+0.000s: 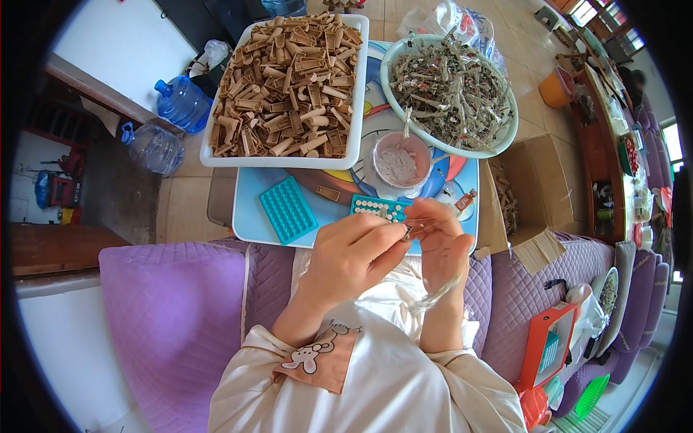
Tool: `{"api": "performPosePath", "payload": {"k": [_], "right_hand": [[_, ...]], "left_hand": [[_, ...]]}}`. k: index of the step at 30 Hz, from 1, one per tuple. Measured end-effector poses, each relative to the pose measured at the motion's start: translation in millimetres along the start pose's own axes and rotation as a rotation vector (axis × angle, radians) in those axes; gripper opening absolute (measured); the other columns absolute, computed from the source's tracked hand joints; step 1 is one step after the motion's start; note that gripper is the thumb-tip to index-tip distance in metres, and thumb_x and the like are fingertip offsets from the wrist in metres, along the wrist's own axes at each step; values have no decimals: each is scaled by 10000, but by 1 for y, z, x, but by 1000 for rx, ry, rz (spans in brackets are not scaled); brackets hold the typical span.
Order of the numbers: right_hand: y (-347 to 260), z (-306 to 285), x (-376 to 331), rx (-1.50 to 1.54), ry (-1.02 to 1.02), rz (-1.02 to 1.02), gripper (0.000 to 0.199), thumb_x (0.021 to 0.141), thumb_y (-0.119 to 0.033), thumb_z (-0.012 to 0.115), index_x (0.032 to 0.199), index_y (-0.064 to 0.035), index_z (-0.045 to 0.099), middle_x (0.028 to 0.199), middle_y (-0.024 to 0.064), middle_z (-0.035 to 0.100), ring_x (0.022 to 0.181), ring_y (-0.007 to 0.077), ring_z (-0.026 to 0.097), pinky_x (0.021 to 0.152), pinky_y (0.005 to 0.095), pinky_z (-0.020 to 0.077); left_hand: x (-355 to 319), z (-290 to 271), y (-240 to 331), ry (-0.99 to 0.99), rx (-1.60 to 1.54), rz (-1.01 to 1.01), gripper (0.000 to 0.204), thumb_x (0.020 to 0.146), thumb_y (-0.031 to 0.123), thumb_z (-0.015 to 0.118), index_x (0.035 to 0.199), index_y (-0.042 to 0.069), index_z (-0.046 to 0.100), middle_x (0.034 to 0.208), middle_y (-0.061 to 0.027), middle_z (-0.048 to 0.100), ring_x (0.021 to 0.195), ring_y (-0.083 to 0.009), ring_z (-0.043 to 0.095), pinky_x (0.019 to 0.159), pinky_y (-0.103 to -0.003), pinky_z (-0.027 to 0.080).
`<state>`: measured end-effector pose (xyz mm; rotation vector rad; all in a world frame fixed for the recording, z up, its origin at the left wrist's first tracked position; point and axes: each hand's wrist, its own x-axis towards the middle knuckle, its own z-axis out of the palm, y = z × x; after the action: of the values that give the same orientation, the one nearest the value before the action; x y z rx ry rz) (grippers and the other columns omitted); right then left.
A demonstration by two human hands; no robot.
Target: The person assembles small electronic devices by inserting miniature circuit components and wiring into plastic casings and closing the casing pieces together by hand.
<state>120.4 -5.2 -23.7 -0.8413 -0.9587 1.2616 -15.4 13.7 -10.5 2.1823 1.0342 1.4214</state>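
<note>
Both hands are raised just over the near edge of the counter (249,213); we take clock directions from the fingertips, twelve being away from the wearer.

Left hand (354,254): thumb and forefinger pinched together on a small dark piece (408,232), which sits right at the tips and shows only in part. Right hand (442,252): palm turned inward, fingers curled loosely at its near side. Thin strands (427,226) run between the two sets of fingertips; we cannot tell whether the right fingers grip them. A bundle of clear strips (435,296) lies against the right wrist, at five o'clock.

Around the work we note: at ten, a turquoise tray of round white pieces (364,197), near the fingers, and farther out a brown trough (328,193); toward nine, a second turquoise tray (289,210); at twelve, a pink bowl (413,141); past it, toward one, a heaped basin (469,152).
</note>
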Motion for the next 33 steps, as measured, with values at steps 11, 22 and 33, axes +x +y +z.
{"api": "performPosePath", "payload": {"k": [11,22,33], "right_hand": [[9,0,5,400,98,-98,262,877,-230,453,827,22,506,861,98,504,790,174,482,728,295,391],[14,16,-7,254,-10,-1,269,877,-242,451,808,13,507,787,80,480,702,163,486,658,274,406],[9,15,-11,-6,-96,35,323,862,-278,477,779,30,526,714,75,507,629,146,485,590,251,401]], "left_hand": [[-31,18,-20,199,-848,-363,238,707,112,654,897,35,533,1031,-79,478,580,-58,453,465,-166,352],[-44,16,-29,272,-1194,-611,248,712,49,652,902,37,493,949,-68,535,729,-50,486,657,-183,398],[-38,7,-25,246,-1483,-713,251,710,39,650,886,62,472,968,-64,533,559,-19,426,472,-156,349]]}}
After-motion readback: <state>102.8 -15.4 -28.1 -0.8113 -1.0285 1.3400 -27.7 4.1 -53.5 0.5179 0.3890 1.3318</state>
